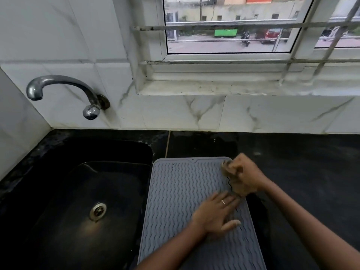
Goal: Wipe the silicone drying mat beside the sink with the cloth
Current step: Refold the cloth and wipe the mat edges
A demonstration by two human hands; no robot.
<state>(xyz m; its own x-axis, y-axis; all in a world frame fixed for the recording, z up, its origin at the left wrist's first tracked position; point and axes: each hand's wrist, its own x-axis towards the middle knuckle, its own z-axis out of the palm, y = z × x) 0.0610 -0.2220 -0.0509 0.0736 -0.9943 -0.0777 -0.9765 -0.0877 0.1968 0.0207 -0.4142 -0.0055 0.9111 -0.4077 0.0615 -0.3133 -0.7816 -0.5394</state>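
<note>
A grey silicone drying mat [181, 193] with a wavy ridged pattern lies on the black counter just right of the sink. My left hand [216, 213] rests flat on the mat's right half, fingers spread, a ring on one finger. My right hand [244, 177] is blurred at the mat's far right corner, closed around a bunched brownish cloth [227, 168] that pokes out on its left side and touches the mat. Most of the cloth is hidden inside the fist.
A black sink [87, 191] with a metal drain [98, 210] sits left of the mat. A chrome tap [64, 90] juts from the marble-tiled wall above it. Black counter [302, 172] extends to the right. A barred window [233, 26] is behind.
</note>
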